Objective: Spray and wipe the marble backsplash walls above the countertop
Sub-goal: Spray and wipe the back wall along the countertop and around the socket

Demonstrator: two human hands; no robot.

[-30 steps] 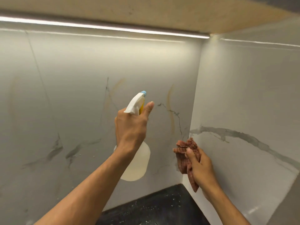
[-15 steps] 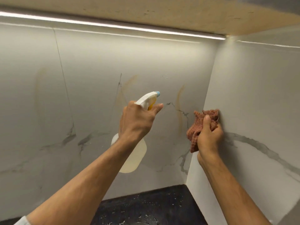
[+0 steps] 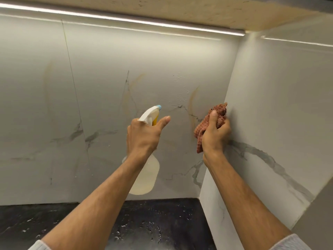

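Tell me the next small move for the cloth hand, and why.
Probably drag the cloth left out of the corner across the back wall. The right hand has it bunched at the corner seam, and spray droplets speckle the back wall just left of it.

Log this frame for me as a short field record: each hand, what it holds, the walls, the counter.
left hand: grips spray bottle, nozzle aimed at back wall
right hand: bunches reddish checked cloth against the corner by side wall
back wall: fine droplets near nozzle height; yellowish streaks, grey veins
counter: dark, speckled with droplets
lighting: light strip under the cabinet
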